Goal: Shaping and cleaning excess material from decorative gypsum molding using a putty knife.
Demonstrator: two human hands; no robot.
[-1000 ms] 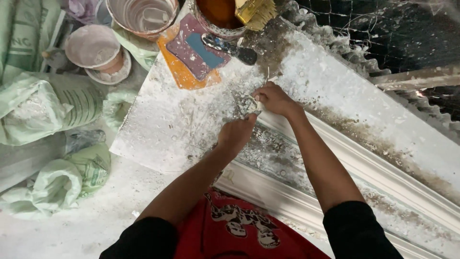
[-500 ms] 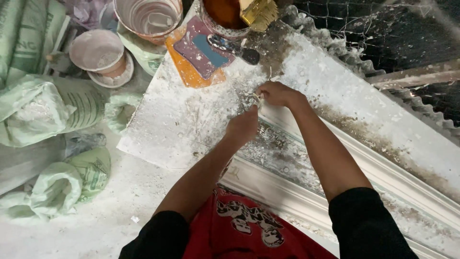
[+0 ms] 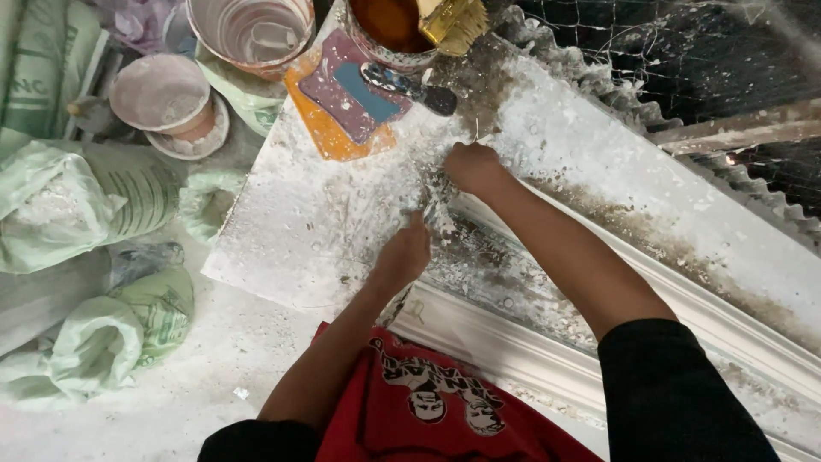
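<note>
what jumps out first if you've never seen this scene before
Both hands meet mid-frame: the left hand and right hand press at a white, plaster-caked moulding running diagonally. Above them sit an orange scraper and a tub of brown liquid; green sacks pile up at left.

Pale green printed sacks at left

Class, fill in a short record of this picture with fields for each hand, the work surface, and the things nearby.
Left hand: left hand pressed on the white plaster-dusted board
Right hand: right hand closed at the end of the long white moulded plaster strip; what it grips is unclear
Near board's top: orange flat plastic scraper, dark-handled putty knife, tin of brown liquid
Left side: pale green sacks, plaster-crusted buckets
</note>
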